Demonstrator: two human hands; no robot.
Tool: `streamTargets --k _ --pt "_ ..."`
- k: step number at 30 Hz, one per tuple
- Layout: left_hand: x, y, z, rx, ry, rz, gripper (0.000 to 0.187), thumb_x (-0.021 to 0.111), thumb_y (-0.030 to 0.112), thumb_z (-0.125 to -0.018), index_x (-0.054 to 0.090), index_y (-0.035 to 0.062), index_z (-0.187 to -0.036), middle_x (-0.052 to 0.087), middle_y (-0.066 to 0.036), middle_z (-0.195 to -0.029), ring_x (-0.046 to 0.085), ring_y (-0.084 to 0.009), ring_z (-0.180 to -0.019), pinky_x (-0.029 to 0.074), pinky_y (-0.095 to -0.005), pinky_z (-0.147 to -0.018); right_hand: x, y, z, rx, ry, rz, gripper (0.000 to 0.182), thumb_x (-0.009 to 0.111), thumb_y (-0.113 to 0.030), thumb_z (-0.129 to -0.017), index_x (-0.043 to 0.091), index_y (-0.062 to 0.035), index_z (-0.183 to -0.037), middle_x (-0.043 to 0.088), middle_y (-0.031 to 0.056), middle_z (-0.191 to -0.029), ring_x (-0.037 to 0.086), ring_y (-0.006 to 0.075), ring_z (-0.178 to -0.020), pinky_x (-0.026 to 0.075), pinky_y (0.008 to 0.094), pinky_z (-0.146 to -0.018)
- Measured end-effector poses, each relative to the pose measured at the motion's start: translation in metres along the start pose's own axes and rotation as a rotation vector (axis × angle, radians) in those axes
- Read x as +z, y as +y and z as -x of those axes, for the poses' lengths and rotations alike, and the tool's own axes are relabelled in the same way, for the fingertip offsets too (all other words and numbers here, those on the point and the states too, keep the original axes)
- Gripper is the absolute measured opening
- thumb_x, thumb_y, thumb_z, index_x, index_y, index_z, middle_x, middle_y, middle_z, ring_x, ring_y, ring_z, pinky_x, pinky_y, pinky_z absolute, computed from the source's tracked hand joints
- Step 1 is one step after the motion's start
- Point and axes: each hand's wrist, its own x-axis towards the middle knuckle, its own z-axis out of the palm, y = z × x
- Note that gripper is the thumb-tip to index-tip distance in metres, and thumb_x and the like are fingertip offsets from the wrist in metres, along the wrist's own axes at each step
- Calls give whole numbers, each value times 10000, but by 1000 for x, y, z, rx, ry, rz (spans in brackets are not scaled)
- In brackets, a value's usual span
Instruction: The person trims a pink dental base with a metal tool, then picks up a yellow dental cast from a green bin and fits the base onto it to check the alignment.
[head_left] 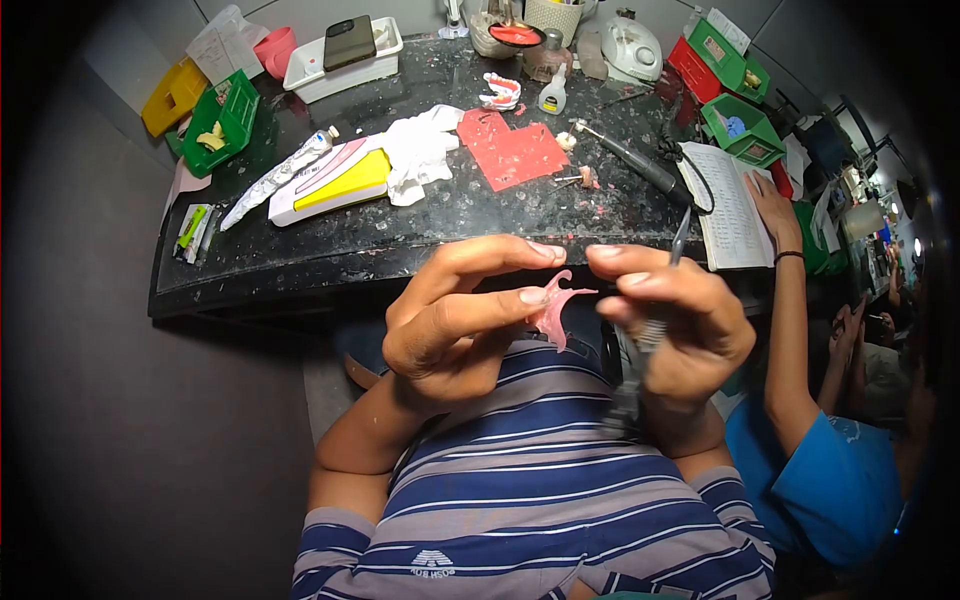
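Observation:
Between the fingers of my left hand is a thin pink piece with curved, pointed edges, held in front of my striped shirt. Just to its right, my right hand has its fingers bent round a slim dark tool; the tool's lower part is blurred. The dark end near the pink piece is partly hidden by my fingers. Beyond both hands lies the edge of the black bench, with a red wax sheet on it.
On the bench are a yellow-and-white box, crumpled tissue, a dental model, a small bottle, a corded handpiece and green bins. At right, a person's hand rests on an open notebook.

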Motion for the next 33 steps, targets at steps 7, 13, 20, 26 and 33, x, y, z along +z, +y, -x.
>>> streamTargets --k 7,13,20,26,33 --pt "-1 3 2 -154 -52 153 440 704 -7 -870 513 -59 -1262 563 -254 -1208 630 -322 -1099 536 -426 -969 -7 9 0 -131 -115 67 263 726 149 -760 660 28 -984 712 200 -955 715 290 -912 578 382 -850" --pt "4 17 6 -383 9 301 602 842 42 -764 560 -101 -1276 644 -243 -1181 662 -255 -1055 526 -351 -925 -6 10 2 -185 -95 159 266 725 137 -770 648 -6 -980 726 182 -948 716 294 -914 575 402 -871" --pt "-2 8 3 -195 -42 88 495 838 66 -779 619 -108 -1187 665 -239 -1165 665 -256 -1052 525 -338 -901 -4 4 -1 -158 -60 129 153 677 17 -880 649 25 -1030 727 191 -925 707 302 -915 558 430 -897" --pt "5 23 1 -389 2 280 541 768 152 -863 526 -110 -1270 629 -271 -1159 689 -337 -1005 577 -433 -893 -17 -4 6 48 -69 -146 444 396 -298 -1055 590 94 -1130 690 227 -949 678 280 -931 515 406 -919" --pt "3 30 -3 -641 97 606 480 690 85 -917 471 -123 -1290 656 -233 -1005 705 -276 -821 613 -378 -725 -10 -13 5 245 32 -148 459 479 -287 -1050 384 83 -1303 688 270 -1086 687 291 -1007 511 366 -954"
